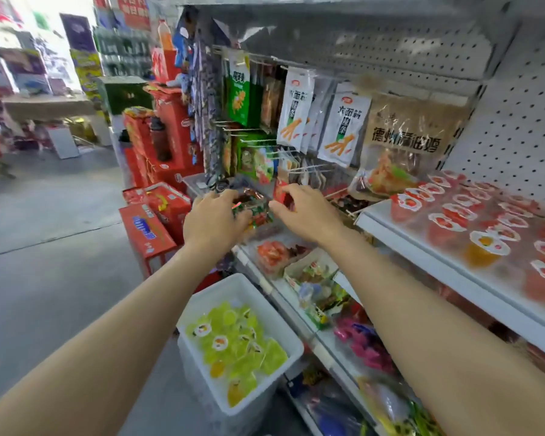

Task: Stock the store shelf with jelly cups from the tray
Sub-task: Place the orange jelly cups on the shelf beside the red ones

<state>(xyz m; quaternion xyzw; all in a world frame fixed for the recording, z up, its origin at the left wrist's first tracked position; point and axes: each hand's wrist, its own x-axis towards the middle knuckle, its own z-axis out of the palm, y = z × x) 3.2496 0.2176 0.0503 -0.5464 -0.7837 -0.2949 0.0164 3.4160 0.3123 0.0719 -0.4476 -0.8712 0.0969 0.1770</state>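
A white tray (283,313) stands on the floor below my arms and holds several green and yellow jelly cups (233,341). On the white shelf (422,247) at the right lie several red jelly cups (450,215) and one orange jelly cup (482,247). Both hands are stretched out left of that shelf, over a lower shelf of snacks. My left hand (214,218) grips a bunch of small red and green snack packets (252,209). My right hand (306,209) pinches a red packet (282,191) beside them. Neither hand holds a jelly cup.
Hanging snack bags (296,111) on pegs fill the pegboard behind my hands. Lower shelves (324,347) hold mixed candy and packets. Red cartons (148,234) are stacked on the floor at the left of the rack, next to the open grey aisle floor (44,247).
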